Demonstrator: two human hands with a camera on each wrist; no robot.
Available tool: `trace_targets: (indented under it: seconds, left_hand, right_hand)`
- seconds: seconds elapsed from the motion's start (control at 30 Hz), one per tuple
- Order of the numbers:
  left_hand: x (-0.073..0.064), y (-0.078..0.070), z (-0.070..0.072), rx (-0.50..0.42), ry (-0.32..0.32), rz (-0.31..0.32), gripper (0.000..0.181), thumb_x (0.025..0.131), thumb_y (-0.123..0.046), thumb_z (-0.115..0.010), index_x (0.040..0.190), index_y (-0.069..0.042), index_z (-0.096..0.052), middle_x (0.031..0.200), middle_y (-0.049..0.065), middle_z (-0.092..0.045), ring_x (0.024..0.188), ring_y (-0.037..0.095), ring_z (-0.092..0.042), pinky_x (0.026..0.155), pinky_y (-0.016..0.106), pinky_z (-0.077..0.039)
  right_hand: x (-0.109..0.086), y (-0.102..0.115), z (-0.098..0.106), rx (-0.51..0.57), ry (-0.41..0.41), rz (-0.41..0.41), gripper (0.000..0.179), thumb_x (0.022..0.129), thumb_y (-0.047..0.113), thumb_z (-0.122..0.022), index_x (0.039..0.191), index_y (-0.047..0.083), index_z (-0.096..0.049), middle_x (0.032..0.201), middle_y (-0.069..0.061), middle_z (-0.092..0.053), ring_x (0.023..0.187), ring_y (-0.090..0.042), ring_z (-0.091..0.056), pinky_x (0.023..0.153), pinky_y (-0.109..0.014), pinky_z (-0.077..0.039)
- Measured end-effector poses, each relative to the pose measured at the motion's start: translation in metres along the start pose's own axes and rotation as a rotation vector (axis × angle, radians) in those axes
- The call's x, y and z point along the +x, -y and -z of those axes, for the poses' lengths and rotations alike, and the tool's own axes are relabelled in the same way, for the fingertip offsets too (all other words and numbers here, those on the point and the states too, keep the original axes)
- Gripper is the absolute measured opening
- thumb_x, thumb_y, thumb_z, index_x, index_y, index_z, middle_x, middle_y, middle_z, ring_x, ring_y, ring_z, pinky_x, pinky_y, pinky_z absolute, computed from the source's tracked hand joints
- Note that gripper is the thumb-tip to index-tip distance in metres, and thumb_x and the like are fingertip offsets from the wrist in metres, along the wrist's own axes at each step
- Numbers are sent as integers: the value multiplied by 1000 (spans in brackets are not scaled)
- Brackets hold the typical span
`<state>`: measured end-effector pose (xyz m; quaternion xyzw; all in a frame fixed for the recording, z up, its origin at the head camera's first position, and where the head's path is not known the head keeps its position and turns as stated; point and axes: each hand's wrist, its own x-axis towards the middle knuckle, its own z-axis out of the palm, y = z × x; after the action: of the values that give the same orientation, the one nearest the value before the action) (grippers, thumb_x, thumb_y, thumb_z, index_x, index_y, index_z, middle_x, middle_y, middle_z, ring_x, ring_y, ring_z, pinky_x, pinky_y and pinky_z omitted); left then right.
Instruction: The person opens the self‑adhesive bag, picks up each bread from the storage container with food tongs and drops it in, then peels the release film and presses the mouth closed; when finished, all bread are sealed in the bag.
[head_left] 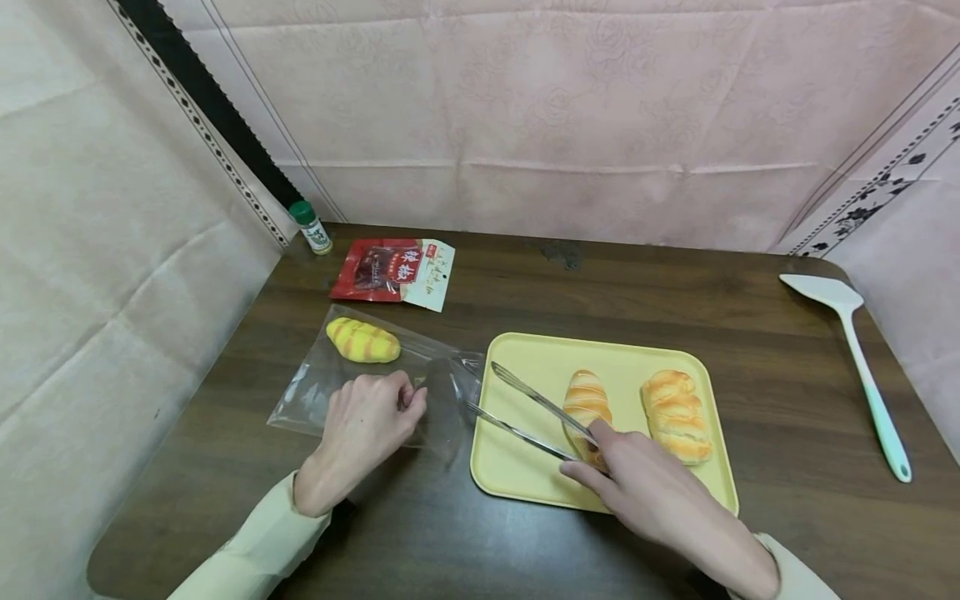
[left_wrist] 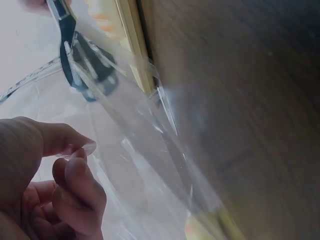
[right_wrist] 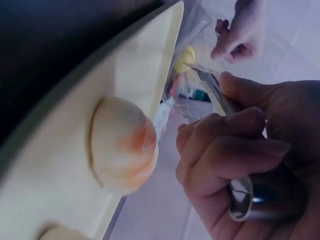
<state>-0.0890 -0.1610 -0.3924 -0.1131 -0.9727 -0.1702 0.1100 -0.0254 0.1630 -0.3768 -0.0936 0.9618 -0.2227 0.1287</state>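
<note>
My left hand [head_left: 371, 421] pinches the edge of a clear plastic bag [head_left: 300, 400] between thumb and index finger. A yellow bread roll [head_left: 363, 340] lies at the bag's far left end, seen through the plastic. In my right hand [head_left: 663, 496] are metal tongs [head_left: 543, 402], gripped around the handle. Their tips stand apart near the bag's mouth, with nothing between them. Beneath the tongs, a long striped bread roll [head_left: 587, 398] sits on a yellow tray [head_left: 525, 354]. Another loaf [head_left: 678, 417] lies to its right; the right wrist view shows one roll [right_wrist: 122, 145] close up.
A red and white food packet [head_left: 393, 271] lies behind the bag, beside a green-capped jar [head_left: 311, 227] in the back left corner. A spatula [head_left: 862, 358] with a pale green handle is at the right. Cloth walls [head_left: 562, 125] border the dark wooden table [head_left: 600, 287].
</note>
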Motion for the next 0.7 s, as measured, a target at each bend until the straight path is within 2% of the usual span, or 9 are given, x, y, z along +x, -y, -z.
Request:
trace_targets:
  seconds: [0.13, 0.43, 0.6, 0.7]
  left_hand:
    - [1, -1, 0, -7, 26, 3, 33, 93, -19, -84, 69, -13, -62, 56, -2, -52, 51, 15, -45, 48, 28, -35]
    - [3, -2, -3, -11, 39, -8, 25, 91, -19, -86, 76, -10, -69, 59, -1, -56, 52, 15, -46, 49, 28, -37]
    - [4, -2, -4, -5, 34, -18, 29, 92, -19, -85, 72, -13, -65, 59, -2, -54, 52, 15, -46, 49, 29, -36]
    - [4, -1, -5, -1, 24, -29, 33, 93, -19, -83, 69, -16, -60, 58, -3, -50, 52, 15, -45, 48, 30, -34]
  right_hand:
    - [-19, -15, -3, 8, -43, -15, 36, 101, 54, -73, 102, 21, -59, 63, 9, -46, 55, -4, -41, 53, -25, -34]
    - [-55, -50, -13, 16, -86, -134, 32, 101, 48, -75, 101, 22, -57, 66, 12, -45, 56, 0, -37, 56, -23, -33]
    - [-72, -63, -24, 46, -132, -194, 32, 98, 47, -79, 101, 23, -58, 62, 13, -42, 54, 1, -35, 56, -22, -30]
    - [-78, -67, -29, 44, -106, -273, 34, 99, 49, -78, 105, 22, -58, 62, 12, -42, 54, -1, -36, 57, -22, -30]
